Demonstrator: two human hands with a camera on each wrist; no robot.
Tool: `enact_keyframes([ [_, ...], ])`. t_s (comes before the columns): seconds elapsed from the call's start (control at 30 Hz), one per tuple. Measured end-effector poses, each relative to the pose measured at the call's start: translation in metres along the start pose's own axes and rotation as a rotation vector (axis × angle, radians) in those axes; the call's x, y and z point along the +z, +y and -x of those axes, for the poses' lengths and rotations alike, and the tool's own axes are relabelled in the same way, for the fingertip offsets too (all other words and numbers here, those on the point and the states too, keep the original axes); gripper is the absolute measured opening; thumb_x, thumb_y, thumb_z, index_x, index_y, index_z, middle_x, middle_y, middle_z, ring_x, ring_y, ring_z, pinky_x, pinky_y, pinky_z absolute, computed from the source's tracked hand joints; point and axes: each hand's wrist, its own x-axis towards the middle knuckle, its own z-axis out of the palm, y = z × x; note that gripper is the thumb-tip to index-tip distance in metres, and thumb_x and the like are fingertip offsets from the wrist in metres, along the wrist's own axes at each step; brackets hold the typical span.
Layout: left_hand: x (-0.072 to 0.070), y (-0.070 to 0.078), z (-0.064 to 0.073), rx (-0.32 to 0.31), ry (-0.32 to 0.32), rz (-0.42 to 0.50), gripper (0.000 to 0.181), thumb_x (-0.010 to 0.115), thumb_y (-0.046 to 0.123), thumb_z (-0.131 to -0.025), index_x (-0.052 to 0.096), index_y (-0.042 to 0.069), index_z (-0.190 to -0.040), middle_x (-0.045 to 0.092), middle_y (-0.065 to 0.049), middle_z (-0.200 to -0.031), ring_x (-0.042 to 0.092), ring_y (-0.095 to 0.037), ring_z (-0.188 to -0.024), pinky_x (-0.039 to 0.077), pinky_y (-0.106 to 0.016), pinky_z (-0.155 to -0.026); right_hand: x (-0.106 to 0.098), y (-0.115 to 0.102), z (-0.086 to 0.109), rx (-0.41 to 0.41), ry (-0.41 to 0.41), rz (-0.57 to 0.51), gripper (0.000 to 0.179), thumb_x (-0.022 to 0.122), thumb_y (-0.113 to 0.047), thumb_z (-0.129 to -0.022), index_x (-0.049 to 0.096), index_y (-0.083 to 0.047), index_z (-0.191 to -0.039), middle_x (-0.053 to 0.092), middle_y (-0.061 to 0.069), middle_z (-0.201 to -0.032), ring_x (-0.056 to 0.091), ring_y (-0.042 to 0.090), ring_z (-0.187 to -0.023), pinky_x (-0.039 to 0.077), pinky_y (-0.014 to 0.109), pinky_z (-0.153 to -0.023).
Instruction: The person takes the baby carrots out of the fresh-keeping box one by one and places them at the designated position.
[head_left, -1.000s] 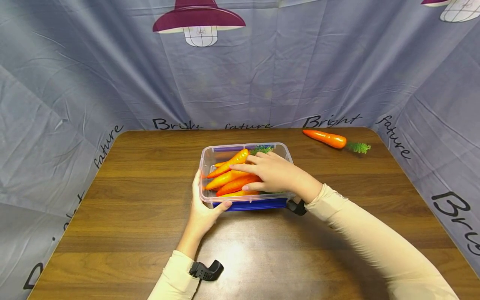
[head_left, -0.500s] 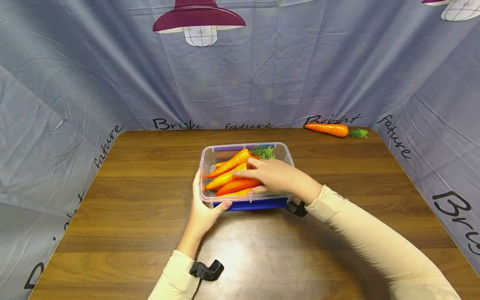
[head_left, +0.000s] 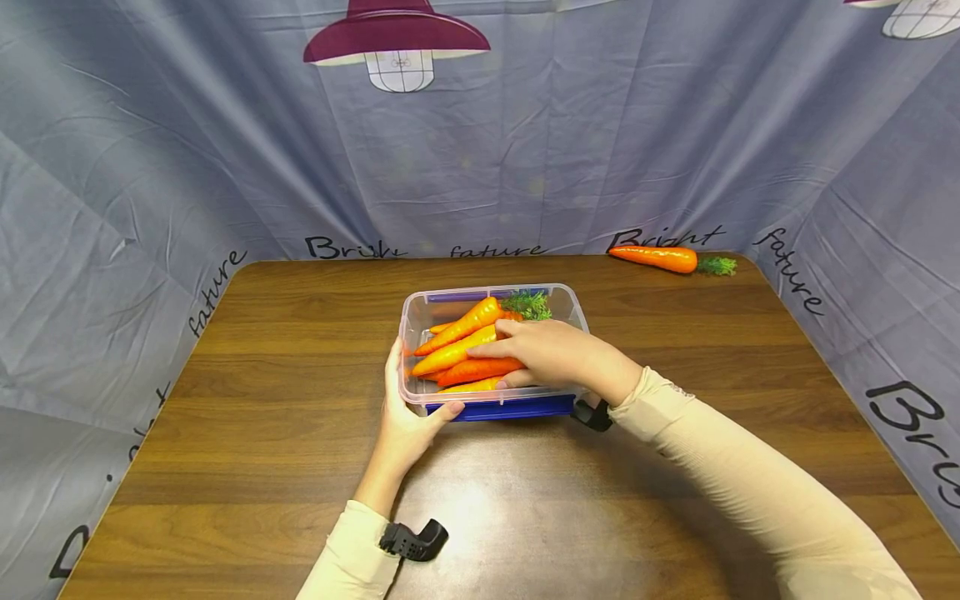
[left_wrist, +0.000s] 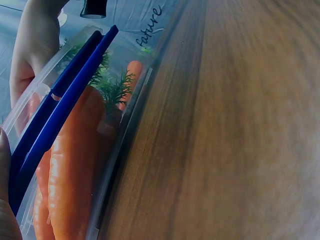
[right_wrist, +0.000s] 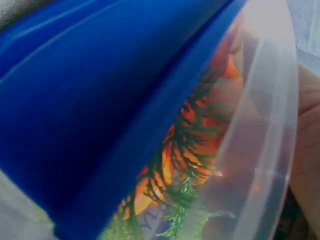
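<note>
A clear plastic food container [head_left: 570,310] with blue clip flaps stands mid-table in the head view. Several orange carrots [head_left: 450,354] with green tops lie inside it, tips to the left. My left hand [head_left: 405,429] grips its front left corner, thumb on the front rim and fingers along the left wall. Reaching in over the right side, my right hand [head_left: 558,354] has thumb and fingers around a red-orange carrot [head_left: 476,371]; some fingertips are hidden among the carrots. The left wrist view shows carrots [left_wrist: 75,160] through the wall, behind a blue flap [left_wrist: 60,115].
One more carrot [head_left: 660,259] lies at the table's back right edge, against the printed grey curtain [head_left: 517,167]. The wooden table [head_left: 285,400] extends around the container. Each wrist wears a black camera [head_left: 414,542].
The carrot at the back right has rolled back to the curtain. My right hand has drawn slightly toward me, off the green tops. The red-orange carrot in the container has shifted a little.
</note>
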Motion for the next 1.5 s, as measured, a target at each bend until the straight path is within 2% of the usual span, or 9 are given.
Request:
enact_keyframes([
  [0.13, 0.001, 0.0, 0.0, -0.006, 0.0, -0.015, 0.116, 0.088, 0.017, -0.075, 0.011, 0.036, -0.158, 0.023, -0.01, -0.164, 0.029, -0.022, -0.149, 0.022, -0.048, -0.123, -0.004, 0.0, 0.0, 0.055, -0.077, -0.041, 0.056, 0.068, -0.045, -0.092, 0.052, -0.034, -0.144, 0.06, 0.007, -0.127, 0.065, 0.026, -0.102, 0.056, 0.046, -0.087],
  [0.27, 0.002, 0.0, 0.0, -0.014, 0.002, -0.013, 0.115, 0.089, 0.017, -0.074, 0.011, 0.037, -0.158, 0.025, -0.01, -0.163, 0.03, -0.021, -0.148, 0.022, -0.048, -0.123, -0.011, -0.001, 0.002, 0.116, -0.153, -0.08, 0.056, 0.067, -0.039, -0.093, 0.05, -0.034, -0.146, 0.052, 0.012, -0.146, 0.058, 0.034, -0.126, 0.051, 0.054, -0.098],
  [0.47, 0.002, -0.002, 0.0, -0.005, 0.001, 0.007, 0.115, 0.089, 0.015, -0.074, 0.012, 0.035, -0.158, 0.024, -0.01, -0.164, 0.028, -0.023, -0.149, 0.02, -0.046, -0.124, -0.017, -0.001, 0.006, 0.14, -0.17, -0.099, 0.055, 0.063, -0.034, -0.091, 0.051, -0.032, -0.145, 0.06, 0.005, -0.14, 0.061, 0.027, -0.122, 0.05, 0.05, -0.099],
  [0.77, 0.002, -0.003, 0.0, 0.04, -0.009, 0.075, 0.115, 0.087, 0.006, -0.074, 0.012, 0.028, -0.159, 0.019, -0.011, -0.165, 0.023, -0.027, -0.151, 0.018, -0.043, -0.124, -0.021, 0.001, 0.024, 0.119, 0.006, -0.086, 0.05, 0.059, -0.039, -0.095, 0.053, -0.032, -0.144, 0.062, 0.004, -0.138, 0.061, 0.024, -0.123, 0.051, 0.05, -0.098],
  [0.97, 0.001, -0.001, 0.001, 0.03, -0.004, 0.03, 0.115, 0.087, 0.008, -0.074, 0.013, 0.03, -0.158, 0.02, -0.009, -0.165, 0.022, -0.027, -0.152, 0.018, -0.041, -0.125, -0.027, 0.006, 0.04, 0.178, 0.184, -0.029, 0.051, 0.058, -0.042, -0.095, 0.052, -0.032, -0.145, 0.067, -0.002, -0.11, 0.063, 0.018, -0.083, 0.052, 0.041, -0.068],
  [1.13, 0.001, -0.001, 0.001, 0.034, -0.009, 0.041, 0.115, 0.088, 0.01, -0.074, 0.012, 0.031, -0.158, 0.02, -0.01, -0.165, 0.023, -0.027, -0.152, 0.02, -0.036, -0.124, -0.028, 0.014, 0.057, 0.29, 0.311, 0.013, 0.052, 0.057, -0.044, -0.095, 0.051, -0.032, -0.146, 0.062, -0.002, -0.096, 0.054, 0.017, -0.066, 0.044, 0.036, -0.058],
  [1.3, 0.001, -0.002, 0.001, 0.036, -0.008, 0.037, 0.115, 0.088, 0.01, -0.074, 0.012, 0.03, -0.158, 0.02, -0.01, -0.165, 0.022, -0.029, -0.152, 0.02, -0.037, -0.124, -0.027, 0.021, 0.075, 0.435, 0.413, 0.039, 0.053, 0.059, -0.042, -0.094, 0.051, -0.031, -0.145, 0.057, -0.001, -0.085, 0.049, 0.016, -0.06, 0.038, 0.032, -0.051],
  [1.37, 0.001, -0.002, 0.001, 0.034, -0.006, 0.028, 0.115, 0.088, 0.01, -0.074, 0.013, 0.03, -0.158, 0.02, -0.01, -0.165, 0.022, -0.029, -0.152, 0.019, -0.04, -0.124, -0.027, 0.024, 0.083, 0.499, 0.427, 0.043, 0.052, 0.059, -0.041, -0.094, 0.051, -0.031, -0.145, 0.059, -0.001, -0.085, 0.05, 0.018, -0.06, 0.038, 0.033, -0.05],
  [1.5, 0.001, -0.002, 0.001, 0.026, -0.001, 0.025, 0.114, 0.087, 0.01, -0.075, 0.012, 0.03, -0.158, 0.02, -0.009, -0.165, 0.023, -0.027, -0.152, 0.018, -0.046, -0.125, -0.026, 0.032, 0.096, 0.616, 0.407, 0.037, 0.053, 0.055, -0.042, -0.096, 0.049, -0.032, -0.147, 0.067, 0.005, -0.107, 0.06, 0.028, -0.068, 0.042, 0.04, -0.047],
])
